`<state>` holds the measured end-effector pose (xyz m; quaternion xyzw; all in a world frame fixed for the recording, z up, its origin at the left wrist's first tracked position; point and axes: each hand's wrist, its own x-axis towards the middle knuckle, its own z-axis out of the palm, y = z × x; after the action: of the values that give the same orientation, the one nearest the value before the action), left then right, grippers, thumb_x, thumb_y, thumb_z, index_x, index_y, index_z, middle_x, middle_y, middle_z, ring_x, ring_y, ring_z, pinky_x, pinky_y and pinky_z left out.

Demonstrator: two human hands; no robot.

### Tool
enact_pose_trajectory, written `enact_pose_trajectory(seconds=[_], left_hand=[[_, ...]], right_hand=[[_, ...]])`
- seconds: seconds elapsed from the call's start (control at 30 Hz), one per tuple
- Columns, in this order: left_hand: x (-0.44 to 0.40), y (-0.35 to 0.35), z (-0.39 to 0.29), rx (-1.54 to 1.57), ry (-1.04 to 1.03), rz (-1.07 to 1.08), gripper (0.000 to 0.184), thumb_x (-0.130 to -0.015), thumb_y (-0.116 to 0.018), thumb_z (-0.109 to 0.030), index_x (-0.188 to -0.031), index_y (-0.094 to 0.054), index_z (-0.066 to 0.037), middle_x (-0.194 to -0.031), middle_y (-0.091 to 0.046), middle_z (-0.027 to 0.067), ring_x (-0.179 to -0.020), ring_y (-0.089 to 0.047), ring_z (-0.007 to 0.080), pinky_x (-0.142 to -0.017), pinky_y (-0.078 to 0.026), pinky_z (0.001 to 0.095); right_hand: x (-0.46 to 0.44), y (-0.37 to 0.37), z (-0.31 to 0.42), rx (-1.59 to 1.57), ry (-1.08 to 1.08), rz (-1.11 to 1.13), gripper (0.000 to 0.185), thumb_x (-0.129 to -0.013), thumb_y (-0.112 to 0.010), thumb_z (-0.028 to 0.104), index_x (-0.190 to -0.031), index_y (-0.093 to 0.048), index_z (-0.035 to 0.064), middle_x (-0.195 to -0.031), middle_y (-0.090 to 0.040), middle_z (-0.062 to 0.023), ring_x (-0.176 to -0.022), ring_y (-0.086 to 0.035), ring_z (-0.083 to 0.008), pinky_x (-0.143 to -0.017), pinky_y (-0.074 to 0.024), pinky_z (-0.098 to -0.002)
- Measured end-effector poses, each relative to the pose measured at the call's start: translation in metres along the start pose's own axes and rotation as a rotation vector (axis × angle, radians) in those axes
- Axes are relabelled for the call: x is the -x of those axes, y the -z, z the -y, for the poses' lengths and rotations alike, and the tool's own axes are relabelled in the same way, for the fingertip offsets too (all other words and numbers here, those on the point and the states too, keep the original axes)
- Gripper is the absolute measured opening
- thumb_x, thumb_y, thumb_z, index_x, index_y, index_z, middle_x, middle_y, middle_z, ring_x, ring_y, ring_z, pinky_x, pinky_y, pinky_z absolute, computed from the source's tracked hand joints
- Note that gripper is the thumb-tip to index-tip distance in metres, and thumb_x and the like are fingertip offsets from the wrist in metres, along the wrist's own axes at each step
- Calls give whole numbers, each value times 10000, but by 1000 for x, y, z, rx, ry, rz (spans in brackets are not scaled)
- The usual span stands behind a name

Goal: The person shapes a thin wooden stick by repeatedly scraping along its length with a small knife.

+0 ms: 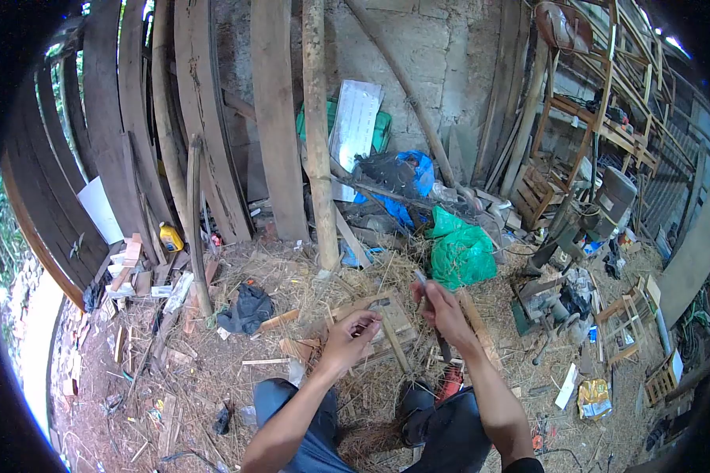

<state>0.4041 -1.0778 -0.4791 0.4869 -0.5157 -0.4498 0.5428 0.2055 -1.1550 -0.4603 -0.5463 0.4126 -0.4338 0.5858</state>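
My left hand [350, 337] is raised in front of my knees, its fingers curled towards the thumb. Whatever may be between those fingers is too small to make out. My right hand [448, 317] is closed round a narrow tool, with a pale grey end [420, 277] above the fist and a dark, flat length [444, 347] below it. Its exact kind is unclear. Between and below the hands, what looks like a hammer [394, 344] with a wooden handle lies over a wooden block [401, 322].
Straw and wood scraps litter the ground. A green plastic bag [461, 256] lies ahead, a black bag [246, 308] to the left. A wooden post [317, 142] stands in front. On the right are a machine [611, 201] and a small wooden frame [619, 325].
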Motion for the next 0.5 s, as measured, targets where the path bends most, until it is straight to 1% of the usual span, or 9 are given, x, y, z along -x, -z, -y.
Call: enact_pose_trajectory(seconds=[0.03, 0.1, 0.17, 0.23, 0.3, 0.37, 0.4, 0.43, 0.5], left_hand=[[2, -1, -7, -31, 10, 29, 151, -888, -590, -98, -1015, -610, -19, -801, -582, -4, -739, -511, 56, -629, -425, 207], [2, -1, -7, -65, 18, 50, 159, -887, -587, -91, -1031, -605, -26, -805, -584, -1, -760, -521, 62, -649, -433, 213], [-1, 2, 5, 0, -53, 55, 183, -892, -572, -73, -1067, -573, -20, -825, -598, 15, -770, -557, 83, -664, -452, 225], [-4, 5, 4, 79, -15, 17, 187, -892, -571, -69, -1070, -562, -15, -867, -611, 38, -789, -574, 95, -679, -466, 236], [-5, 8, 6, 157, 24, -25, 191, -892, -571, -65, -1073, -551, -10, -908, -623, 60, -807, -590, 107, -693, -480, 246], [-8, 10, 10, 214, -51, -66, 155, -895, -551, -37, -1045, -547, -2, -893, -629, 78, -795, -606, 121, -679, -498, 249], [-9, 10, 11, 210, -50, -79, 155, -895, -551, -37, -1045, -547, -2, -893, -629, 78, -795, -606, 121, -679, -498, 249], [-9, 10, 13, 187, -66, -132, 143, -895, -550, -37, -1034, -548, -1, -884, -629, 82, -789, -606, 124, -681, -501, 251], [-11, 13, 15, 162, -80, -185, 132, -896, -548, -36, -1023, -550, 0, -875, -629, 86, -783, -607, 126, -683, -504, 253]], right_hand=[[-1, -3, -4, 1, 2, 0, 296, -977, -413, 262, -1072, -581, 38, -795, -567, -1, -644, -445, -83, -580, -387, -232], [-3, -10, -13, 430, 251, 53, 279, -970, -428, 238, -1046, -588, 24, -713, -581, -14, -608, -456, -82, -557, -383, -241], [0, -18, -15, 443, 308, 42, 244, -959, -448, 195, -1043, -586, 12, -665, -600, -39, -565, -468, -87, -539, -385, -260], [5, -26, -11, 481, 369, 44, 215, -949, -469, 164, -1044, -581, 7, -682, -624, -54, -573, -499, -95, -536, -396, -270], [12, -36, -6, 520, 326, 94, 220, -952, -480, 173, -1034, -589, 1, -709, -625, -43, -563, -468, -58, -519, -389, -233], [18, -46, -5, 554, 229, 167, 213, -935, -507, 171, -1012, -591, -8, -717, -633, -91, -584, -542, -120, -552, -431, -277], [17, -53, -18, 470, 335, 143, 216, -908, -558, 187, -991, -601, -8, -724, -629, -108, -594, -561, -129, -563, -447, -297], [17, -54, -20, 465, 334, 154, 216, -908, -558, 187, -991, -601, -8, -724, -629, -108, -594, -561, -129, -563, -447, -297], [25, -60, -7, 699, 250, 229, 229, -876, -610, 201, -992, -606, 3, -713, -622, -125, -607, -582, -154, -581, -460, -312]])
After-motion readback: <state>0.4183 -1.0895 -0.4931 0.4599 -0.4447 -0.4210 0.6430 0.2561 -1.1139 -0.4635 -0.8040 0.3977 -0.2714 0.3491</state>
